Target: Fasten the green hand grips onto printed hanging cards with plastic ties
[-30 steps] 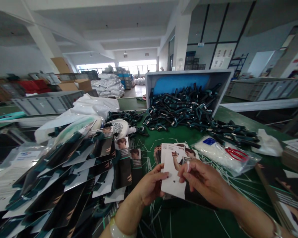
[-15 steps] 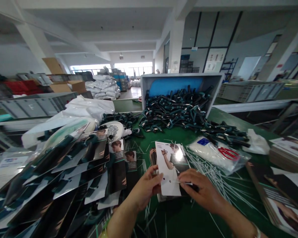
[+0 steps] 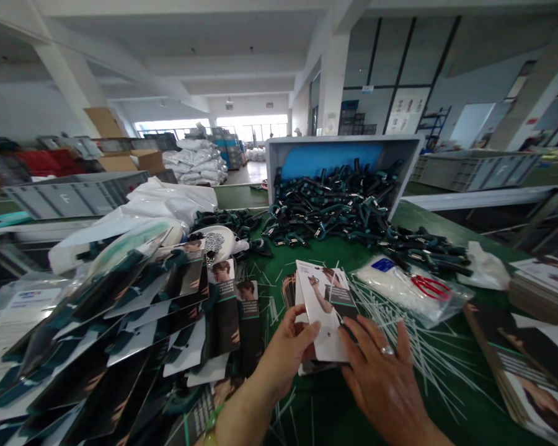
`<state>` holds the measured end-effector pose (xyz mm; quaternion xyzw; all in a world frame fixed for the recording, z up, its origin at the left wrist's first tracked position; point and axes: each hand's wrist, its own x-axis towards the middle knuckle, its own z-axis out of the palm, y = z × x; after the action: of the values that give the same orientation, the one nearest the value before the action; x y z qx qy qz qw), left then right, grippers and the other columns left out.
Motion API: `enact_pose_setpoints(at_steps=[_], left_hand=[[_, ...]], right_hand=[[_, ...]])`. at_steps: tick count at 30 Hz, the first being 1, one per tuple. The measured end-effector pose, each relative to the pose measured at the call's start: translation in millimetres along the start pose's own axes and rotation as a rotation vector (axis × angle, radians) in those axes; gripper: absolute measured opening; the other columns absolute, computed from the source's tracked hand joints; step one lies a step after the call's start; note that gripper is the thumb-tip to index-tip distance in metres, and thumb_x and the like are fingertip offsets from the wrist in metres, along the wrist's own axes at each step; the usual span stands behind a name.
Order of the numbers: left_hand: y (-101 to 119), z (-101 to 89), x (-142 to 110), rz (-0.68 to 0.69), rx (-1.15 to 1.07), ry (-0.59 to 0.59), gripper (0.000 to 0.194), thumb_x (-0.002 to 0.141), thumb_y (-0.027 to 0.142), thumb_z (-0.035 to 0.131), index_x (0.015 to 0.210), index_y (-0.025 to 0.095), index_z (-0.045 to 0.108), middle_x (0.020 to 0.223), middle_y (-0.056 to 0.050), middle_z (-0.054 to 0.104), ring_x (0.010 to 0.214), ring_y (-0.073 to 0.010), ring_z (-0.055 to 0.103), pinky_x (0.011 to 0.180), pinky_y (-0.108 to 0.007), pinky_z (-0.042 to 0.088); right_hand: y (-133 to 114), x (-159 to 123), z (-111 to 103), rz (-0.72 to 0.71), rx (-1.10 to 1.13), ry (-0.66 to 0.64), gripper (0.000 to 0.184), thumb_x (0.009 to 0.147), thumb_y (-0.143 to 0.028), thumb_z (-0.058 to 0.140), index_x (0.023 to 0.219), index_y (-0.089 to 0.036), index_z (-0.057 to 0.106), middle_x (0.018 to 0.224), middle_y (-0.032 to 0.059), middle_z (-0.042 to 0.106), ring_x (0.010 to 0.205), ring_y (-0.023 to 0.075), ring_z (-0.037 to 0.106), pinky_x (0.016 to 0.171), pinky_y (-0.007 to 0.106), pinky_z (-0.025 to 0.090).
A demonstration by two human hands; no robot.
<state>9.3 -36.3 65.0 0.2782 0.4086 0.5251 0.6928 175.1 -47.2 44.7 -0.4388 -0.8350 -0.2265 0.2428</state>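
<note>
A printed backing card with a photo on it lies on a stack of similar cards in front of me. My left hand grips the card's lower left edge, with the thumb on top. My right hand, wearing a ring, has its fingers spread and their tips against the card's right edge. White cable ties lie scattered right of the card, close to my right hand. A thin white strand, perhaps a tie, crosses the card's upper right.
A tilted grey bin spills dark green pliers onto the green table. Carded pliers pile up at left. A white bowl holds small metal parts. Red-handled scissors rest on a plastic bag; card stacks stand at right.
My right hand has gone from bent fingers at the card's right edge to spread fingers there. More of the card's dark printed side shows. My left hand still grips the card.
</note>
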Motion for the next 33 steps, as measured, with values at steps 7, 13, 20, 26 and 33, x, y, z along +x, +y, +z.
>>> enact_pose_setpoints(at_steps=[7,13,20,26,33], left_hand=[[13.8,-9.9,-7.4,0.025,0.189,-0.15,0.054,0.065,0.032,0.071,0.113,0.018,0.051,0.091,-0.006,0.063,0.068,-0.0129,0.06,0.048,-0.018,0.043],[-3.7,3.1,13.3,0.167,0.143,-0.047,0.039,0.062,0.04,0.072,0.09,0.014,0.062,0.069,-0.001,0.06,0.054,-0.0077,0.053,0.041,-0.015,0.037],[-4.5,36.1,35.0,0.373,0.005,-0.079,0.035,0.068,0.048,0.064,0.073,0.015,0.054,0.079,-0.002,0.061,0.059,-0.0081,0.055,0.04,-0.014,0.038],[-5.4,41.1,38.1,0.251,0.025,-0.227,0.043,0.062,0.051,0.067,0.079,0.016,0.048,0.062,0.002,0.059,0.034,-0.0025,0.041,0.035,-0.016,0.034],[1.6,37.2,28.0,0.029,0.127,-0.233,0.028,0.063,0.04,0.065,0.068,0.016,0.051,0.064,0.003,0.053,0.04,-0.0027,0.04,0.033,-0.014,0.031]], right_hand=[[23.6,1.4,17.3,0.098,0.114,0.087,0.035,0.079,-0.018,0.046,0.111,-0.023,0.059,0.104,0.0129,0.055,0.091,0.0284,0.051,0.075,0.045,0.047],[32.9,5.0,19.4,0.144,0.368,0.131,0.034,0.084,-0.028,0.045,0.116,-0.022,0.056,0.092,0.0102,0.054,0.084,0.0239,0.054,0.068,0.038,0.049],[36.4,10.2,13.6,0.315,0.571,0.077,0.031,0.087,-0.033,0.043,0.112,-0.022,0.057,0.095,0.0093,0.056,0.083,0.0214,0.057,0.069,0.035,0.05],[41.2,8.8,13.4,0.407,0.661,0.027,0.028,0.088,-0.036,0.041,0.096,-0.02,0.062,0.092,0.009,0.061,0.089,0.0225,0.058,0.076,0.033,0.048],[38.7,10.9,14.9,0.475,0.7,0.011,0.03,0.086,-0.041,0.042,0.089,-0.02,0.063,0.089,0.0093,0.063,0.081,0.0225,0.06,0.074,0.034,0.049]])
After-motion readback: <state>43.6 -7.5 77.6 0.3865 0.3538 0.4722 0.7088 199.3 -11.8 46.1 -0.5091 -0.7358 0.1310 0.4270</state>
